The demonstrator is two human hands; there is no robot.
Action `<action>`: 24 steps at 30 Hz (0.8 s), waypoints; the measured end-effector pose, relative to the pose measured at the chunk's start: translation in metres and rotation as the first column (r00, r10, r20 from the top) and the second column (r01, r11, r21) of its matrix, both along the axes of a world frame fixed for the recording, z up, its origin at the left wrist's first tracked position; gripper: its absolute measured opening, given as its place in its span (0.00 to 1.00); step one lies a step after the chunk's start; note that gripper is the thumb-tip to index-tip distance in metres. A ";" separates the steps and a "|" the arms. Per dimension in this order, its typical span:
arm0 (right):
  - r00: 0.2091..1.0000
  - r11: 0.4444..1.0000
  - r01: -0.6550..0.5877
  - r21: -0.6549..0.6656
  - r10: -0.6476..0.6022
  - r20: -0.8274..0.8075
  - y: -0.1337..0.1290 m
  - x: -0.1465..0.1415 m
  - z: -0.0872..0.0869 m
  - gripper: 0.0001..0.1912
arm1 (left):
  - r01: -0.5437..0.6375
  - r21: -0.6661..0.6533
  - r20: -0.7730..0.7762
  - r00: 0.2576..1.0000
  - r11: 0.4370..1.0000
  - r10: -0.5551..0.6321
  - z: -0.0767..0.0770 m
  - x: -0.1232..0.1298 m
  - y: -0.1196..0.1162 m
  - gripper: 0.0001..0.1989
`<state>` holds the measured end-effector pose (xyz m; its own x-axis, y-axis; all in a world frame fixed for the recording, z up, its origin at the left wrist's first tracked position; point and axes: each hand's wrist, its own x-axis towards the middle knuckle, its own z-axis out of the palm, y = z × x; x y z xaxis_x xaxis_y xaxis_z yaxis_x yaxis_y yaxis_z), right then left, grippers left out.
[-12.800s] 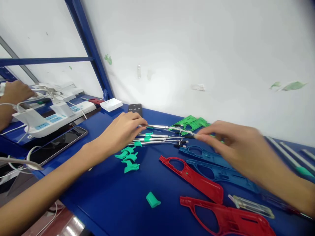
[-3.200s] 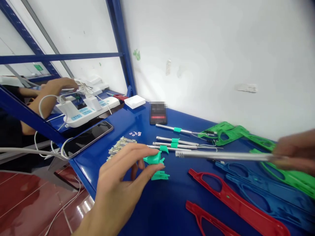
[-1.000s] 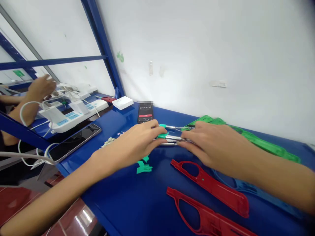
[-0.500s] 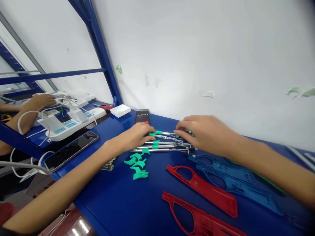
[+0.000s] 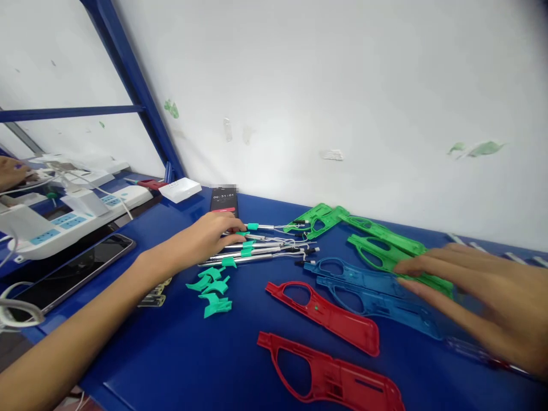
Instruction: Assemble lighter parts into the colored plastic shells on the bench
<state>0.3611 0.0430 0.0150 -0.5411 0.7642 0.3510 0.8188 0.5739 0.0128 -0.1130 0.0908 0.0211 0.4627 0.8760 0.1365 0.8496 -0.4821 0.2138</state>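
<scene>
My left hand [image 5: 214, 231] rests at the left end of a row of slim metal rods [image 5: 261, 255] with green tabs and thin wires. Its thumb and fingers close on the ends of the upper rods; the exact grip is partly hidden. Over at the right, my right hand [image 5: 483, 291] is open, slightly blurred, thumb and forefinger stretched toward a green plastic shell [image 5: 381, 251] with a trigger loop. It seems to hold nothing. Below are a blue shell [image 5: 385, 305] and a red shell [image 5: 325, 317]. Small curved green pieces [image 5: 216, 285] lie beside my left forearm.
A phone showing a timer [image 5: 224, 201] stands against the wall. On the left are a white box [image 5: 180, 189], a power strip [image 5: 81, 220], another phone [image 5: 72, 274] and cables. Another person's hand [image 5: 12, 172] is at the far left. A screwdriver-like clear tool [image 5: 471, 349] lies right.
My right hand has moved away from the wire ends to the right, over the green and blue shells. My left hand stays at the rods. The view has swung right.
</scene>
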 end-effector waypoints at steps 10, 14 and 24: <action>1.000 0.995 -0.009 -0.099 0.010 0.004 -0.017 0.025 -0.031 0.21 | 0.013 0.156 0.025 1.000 0.988 -0.017 -0.002 -0.002 -0.009 0.25; 1.000 0.995 0.022 -0.102 -0.024 -0.013 -0.020 0.039 -0.029 0.20 | 0.013 0.308 0.084 0.996 0.951 -0.041 0.000 0.003 -0.018 0.22; 0.988 0.977 0.112 -0.180 -0.128 -0.083 -0.019 0.036 0.000 0.24 | 0.086 0.450 0.236 0.948 0.889 -0.211 0.004 0.028 -0.037 0.10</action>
<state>0.3973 0.0236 0.0152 -0.4125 0.8754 0.2519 0.8747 0.4579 -0.1588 -0.0848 0.0535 0.0254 0.4725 0.6253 0.6211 0.6991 -0.6950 0.1678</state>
